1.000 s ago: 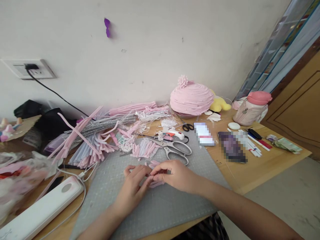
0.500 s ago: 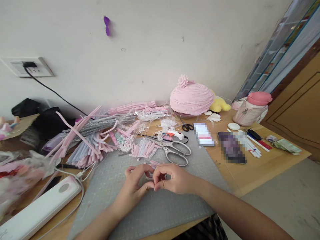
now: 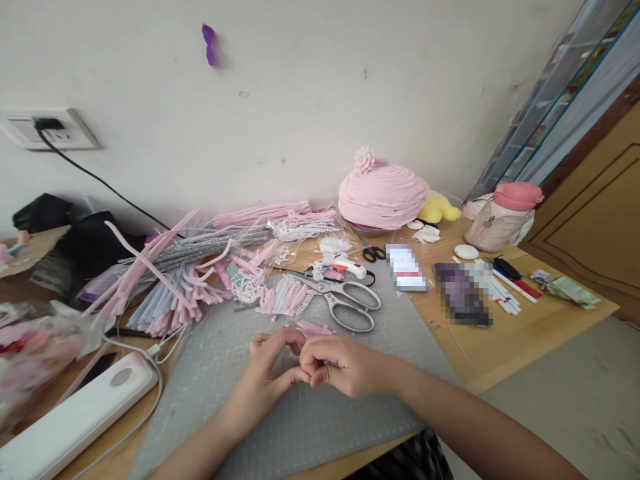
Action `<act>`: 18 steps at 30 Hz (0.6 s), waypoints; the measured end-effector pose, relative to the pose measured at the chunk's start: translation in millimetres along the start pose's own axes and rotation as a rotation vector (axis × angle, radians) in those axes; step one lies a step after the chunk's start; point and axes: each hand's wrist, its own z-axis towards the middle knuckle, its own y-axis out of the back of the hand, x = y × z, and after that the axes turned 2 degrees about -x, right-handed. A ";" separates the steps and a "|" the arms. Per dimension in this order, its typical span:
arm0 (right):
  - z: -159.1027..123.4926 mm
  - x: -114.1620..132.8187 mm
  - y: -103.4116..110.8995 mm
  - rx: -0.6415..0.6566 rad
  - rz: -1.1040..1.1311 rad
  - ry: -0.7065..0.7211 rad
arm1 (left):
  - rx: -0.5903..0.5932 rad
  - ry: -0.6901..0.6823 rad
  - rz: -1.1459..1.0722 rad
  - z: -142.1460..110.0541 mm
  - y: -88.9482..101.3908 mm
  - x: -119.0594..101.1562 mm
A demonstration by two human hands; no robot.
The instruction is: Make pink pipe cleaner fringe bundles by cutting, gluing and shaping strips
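Observation:
Over the grey cutting mat [image 3: 220, 400], my left hand [image 3: 274, 363] and my right hand [image 3: 345, 365] meet, thumbs and forefingers pinched together. A bit of pale pink pipe cleaner [image 3: 295, 352] shows between them, mostly hidden by the fingers. Just behind my hands lie short pink pipe cleaner pieces [image 3: 314, 328]. Farther back, large grey-handled scissors [image 3: 345, 300] rest with blades spread, beside cut pink and lilac pipe cleaner pieces [image 3: 283, 298] and strings of white beads [image 3: 247, 287].
Bundled pipe cleaners [image 3: 175, 300] crowd the back left. A white power strip [image 3: 80, 420] and cables lie in front of them. Behind the mat are a glue gun [image 3: 353, 268] and a pink domed piece [image 3: 383, 197]. Rightward are phones [image 3: 406, 268], pens [image 3: 505, 293] and a pink-lidded bottle [image 3: 503, 217].
My right hand has shifted slightly left and down, its fingers curling more against the left fingertips. My left hand stays almost in place. The view has turned a little.

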 end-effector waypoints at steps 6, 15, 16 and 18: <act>0.1 1.9 3.0 -0.035 0.027 -0.025 | -0.023 -0.002 -0.029 -0.2 2.0 -1.9; 0.7 7.7 1.5 -0.192 0.266 -0.240 | -0.159 -0.040 0.043 1.0 4.7 -1.6; 0.9 9.3 1.5 -0.195 0.236 -0.248 | -0.176 -0.053 0.052 0.6 4.8 -1.3; 1.0 11.8 1.7 -0.193 0.200 -0.259 | -0.200 -0.079 0.068 0.0 5.1 -0.3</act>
